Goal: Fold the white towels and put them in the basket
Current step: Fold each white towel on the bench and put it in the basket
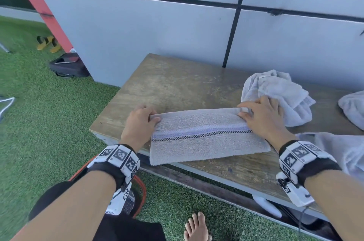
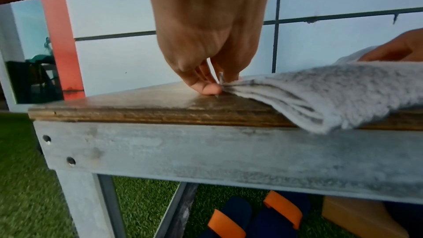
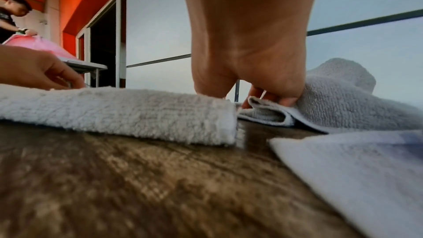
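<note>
A white towel (image 1: 206, 142) with a blue and black stripe lies folded in a long band across the wooden table (image 1: 173, 83), its near edge hanging over the front. My left hand (image 1: 153, 117) pinches its far left corner (image 2: 231, 84). My right hand (image 1: 244, 111) pinches the far right corner, fingers curled on the edge (image 3: 270, 99). A crumpled white towel (image 1: 279, 92) lies just behind the right hand. An orange-rimmed basket (image 1: 143, 189) sits on the grass below, mostly hidden by my left forearm.
Another white towel (image 1: 352, 108) lies at the table's right edge, and a flat one (image 1: 338, 148) near my right wrist. A panelled wall (image 1: 177, 23) backs the table. Sandals (image 2: 251, 214) lie under it. A bag (image 1: 67, 67) sits on the grass. Another person (image 3: 11, 17) stands far left.
</note>
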`<state>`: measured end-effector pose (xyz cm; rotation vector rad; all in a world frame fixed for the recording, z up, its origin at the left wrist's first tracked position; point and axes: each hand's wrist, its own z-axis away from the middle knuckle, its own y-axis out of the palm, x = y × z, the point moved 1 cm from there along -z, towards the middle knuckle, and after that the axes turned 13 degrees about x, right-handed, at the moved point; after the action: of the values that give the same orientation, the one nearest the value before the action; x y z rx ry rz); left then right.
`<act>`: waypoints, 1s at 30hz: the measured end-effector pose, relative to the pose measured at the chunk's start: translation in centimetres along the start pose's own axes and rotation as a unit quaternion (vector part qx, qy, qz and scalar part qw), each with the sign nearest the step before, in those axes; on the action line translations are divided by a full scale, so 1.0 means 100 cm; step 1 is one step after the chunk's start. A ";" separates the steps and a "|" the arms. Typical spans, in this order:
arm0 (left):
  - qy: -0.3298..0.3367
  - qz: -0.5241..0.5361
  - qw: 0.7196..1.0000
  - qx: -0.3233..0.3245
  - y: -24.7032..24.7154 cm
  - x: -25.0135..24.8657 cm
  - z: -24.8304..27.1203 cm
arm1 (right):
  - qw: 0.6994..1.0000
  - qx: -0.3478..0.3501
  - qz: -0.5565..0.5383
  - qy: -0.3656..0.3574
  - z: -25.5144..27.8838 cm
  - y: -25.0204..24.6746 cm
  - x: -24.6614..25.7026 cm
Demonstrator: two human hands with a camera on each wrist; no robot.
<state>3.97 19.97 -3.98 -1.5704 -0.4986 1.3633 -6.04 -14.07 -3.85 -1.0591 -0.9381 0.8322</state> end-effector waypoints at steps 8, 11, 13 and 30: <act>-0.026 -0.087 0.986 0.143 -0.017 -0.018 0.013 | 0.993 0.026 0.109 -0.048 0.023 -0.015 0.020; -0.010 -0.072 0.991 0.115 -0.040 -0.033 0.016 | 0.998 0.004 -0.017 -0.064 0.029 -0.037 0.022; 0.022 -0.038 0.997 0.061 -0.058 -0.044 0.015 | 0.993 -0.034 -0.071 -0.082 0.032 -0.054 0.022; -0.036 0.044 0.992 0.112 0.000 -0.011 0.073 | 0.979 0.040 -0.199 -0.014 0.117 0.003 -0.034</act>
<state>-3.03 21.88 -2.78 -1.3779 -0.3096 1.4920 -18.12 -13.16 -2.55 -0.7568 -1.0859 0.5476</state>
